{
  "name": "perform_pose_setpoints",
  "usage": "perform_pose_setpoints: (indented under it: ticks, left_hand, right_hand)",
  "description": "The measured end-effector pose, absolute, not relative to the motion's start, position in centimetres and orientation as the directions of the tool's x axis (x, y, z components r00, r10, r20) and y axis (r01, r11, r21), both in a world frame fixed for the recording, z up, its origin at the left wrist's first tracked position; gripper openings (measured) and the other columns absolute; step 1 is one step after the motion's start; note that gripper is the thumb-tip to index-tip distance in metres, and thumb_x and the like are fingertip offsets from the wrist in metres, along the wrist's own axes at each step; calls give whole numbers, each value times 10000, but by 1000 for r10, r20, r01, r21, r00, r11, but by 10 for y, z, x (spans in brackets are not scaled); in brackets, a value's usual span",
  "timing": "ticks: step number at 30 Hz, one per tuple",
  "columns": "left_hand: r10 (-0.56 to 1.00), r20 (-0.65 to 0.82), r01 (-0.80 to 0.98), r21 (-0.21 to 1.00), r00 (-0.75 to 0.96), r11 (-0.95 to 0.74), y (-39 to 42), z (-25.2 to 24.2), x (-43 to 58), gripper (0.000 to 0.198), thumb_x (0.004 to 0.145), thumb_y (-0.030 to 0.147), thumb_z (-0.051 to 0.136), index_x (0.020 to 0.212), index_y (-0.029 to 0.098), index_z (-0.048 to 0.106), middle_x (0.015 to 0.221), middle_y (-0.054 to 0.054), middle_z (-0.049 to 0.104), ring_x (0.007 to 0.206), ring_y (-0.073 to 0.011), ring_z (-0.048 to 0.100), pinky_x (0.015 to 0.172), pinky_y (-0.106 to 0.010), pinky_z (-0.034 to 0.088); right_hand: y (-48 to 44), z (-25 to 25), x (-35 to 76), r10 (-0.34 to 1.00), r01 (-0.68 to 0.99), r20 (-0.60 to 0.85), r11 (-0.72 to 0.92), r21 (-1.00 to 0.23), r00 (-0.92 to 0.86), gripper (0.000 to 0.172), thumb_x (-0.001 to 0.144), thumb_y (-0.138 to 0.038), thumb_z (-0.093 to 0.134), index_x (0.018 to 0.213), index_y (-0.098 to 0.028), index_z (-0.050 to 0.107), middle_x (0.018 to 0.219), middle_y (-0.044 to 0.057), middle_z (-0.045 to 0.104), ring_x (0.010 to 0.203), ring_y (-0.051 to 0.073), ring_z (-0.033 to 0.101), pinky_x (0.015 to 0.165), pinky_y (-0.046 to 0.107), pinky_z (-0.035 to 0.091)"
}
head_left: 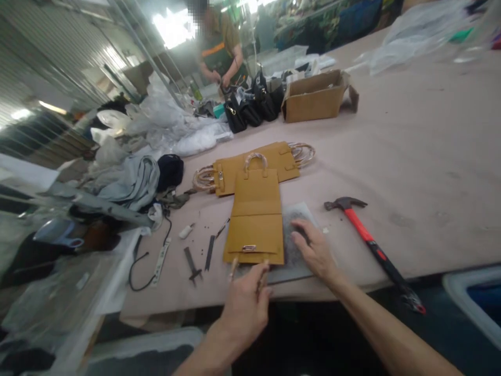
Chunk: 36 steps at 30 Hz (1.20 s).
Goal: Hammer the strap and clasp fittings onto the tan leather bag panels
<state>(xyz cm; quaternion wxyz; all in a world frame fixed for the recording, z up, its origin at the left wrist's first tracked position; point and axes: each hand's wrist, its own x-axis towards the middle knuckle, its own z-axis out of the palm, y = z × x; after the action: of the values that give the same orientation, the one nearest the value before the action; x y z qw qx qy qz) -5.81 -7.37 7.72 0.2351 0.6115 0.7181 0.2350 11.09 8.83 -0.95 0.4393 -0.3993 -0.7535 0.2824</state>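
A tan leather bag piece [256,224] with a small metal clasp lies flat on a grey pad [299,250] at the near table edge. My left hand [246,303] is closed just below its near edge, pinching a thin tool I cannot name. My right hand [313,248] rests flat on the pad to the right of the piece, fingers stretched out and holding nothing. Behind the piece lies a stack of tan bag pieces [254,164] with ring handles.
A red-handled hammer [370,243] lies right of the pad. Small metal tools [199,256] and a black cord [151,261] lie left. A cardboard box [317,96] and black handbags [252,107] stand farther back, where another person works. Plastic bags and cloth are heaped at the left.
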Motion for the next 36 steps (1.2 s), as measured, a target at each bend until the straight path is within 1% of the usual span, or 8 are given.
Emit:
perform_pose_setpoints:
  ticks: [4, 6, 10, 24, 28, 30, 33, 36]
  left_hand:
    - [986, -156, 674, 723, -54, 151, -58, 57, 10, 365, 826, 86, 543, 1161, 162, 669, 1138, -136, 722, 1092, -290, 684, 1003, -455, 555]
    - [982, -187, 653, 740, -30, 161, -55, 48, 25, 382, 827, 70, 523, 1172, 149, 666, 1163, -155, 696, 1121, -302, 668, 1034, -457, 540]
    - [988, -154, 572, 810, -6, 130, -54, 40, 31, 549, 818, 44, 510, 1349, 154, 594, 1401, -177, 590, 1333, -308, 558, 1169, -429, 443]
    - [970, -243, 563, 806, 31, 184, -56, 44, 39, 578, 885, 214, 563, 1440, 72, 481, 1442, -273, 476, 1386, -397, 491, 1162, -505, 434]
    - [966, -253, 636, 754, 51, 164, -61, 51, 37, 516, 908, 248, 564, 1403, 110, 521, 1371, -247, 541, 1249, -386, 599, 1059, -511, 519]
    - [974, -207, 691, 718, 88, 90, -69, 58, 30, 432, 916, 247, 564, 1339, 158, 575, 1291, -205, 599, 1118, -348, 661, 967, -487, 565]
    - [997, -26, 687, 725, 76, -34, -79, 66, 0, 259, 944, 225, 529, 1171, 201, 651, 1164, -128, 673, 1059, -275, 675, 951, -407, 563]
    - [977, 66, 713, 694, -202, 101, -80, 64, -67, 231, 975, 205, 471, 1083, 195, 675, 1084, -101, 713, 1038, -232, 677, 955, -352, 536]
  right_hand:
    - [93, -8, 127, 801, 232, 412, 541, -808, -434, 356, 984, -438, 559, 1259, -220, 618, 1353, 129, 641, 1275, 273, 591, 1093, 479, 464]
    - [93, -5, 132, 706, 253, 414, 634, -731, -574, 450, 926, -491, 640, 1275, -207, 626, 1389, 149, 619, 1315, 306, 555, 1122, 518, 427]
    - [91, 3, 130, 533, 287, 341, 776, -561, -775, 607, 839, -560, 711, 1297, -169, 638, 1428, 178, 584, 1371, 367, 473, 1140, 580, 351]
    - [96, 5, 127, 487, 347, 210, 809, -475, -848, 737, 774, -579, 760, 1383, -197, 600, 1503, 158, 515, 1417, 389, 396, 1151, 595, 288]
    - [95, 6, 127, 490, 356, 211, 812, -462, -846, 715, 778, -554, 759, 1380, -199, 605, 1503, 154, 516, 1418, 382, 395, 1152, 590, 291]
    - [96, 6, 127, 485, 351, 213, 815, -460, -848, 716, 781, -556, 752, 1387, -206, 604, 1507, 155, 514, 1420, 387, 395, 1145, 590, 301]
    - [98, 4, 128, 467, 327, 234, 827, -458, -853, 728, 788, -586, 732, 1404, -223, 596, 1507, 155, 520, 1414, 397, 410, 1128, 593, 324]
    - [100, -2, 128, 466, 324, 269, 839, -438, -843, 706, 808, -603, 700, 1405, -242, 593, 1493, 147, 541, 1406, 403, 429, 1116, 607, 337]
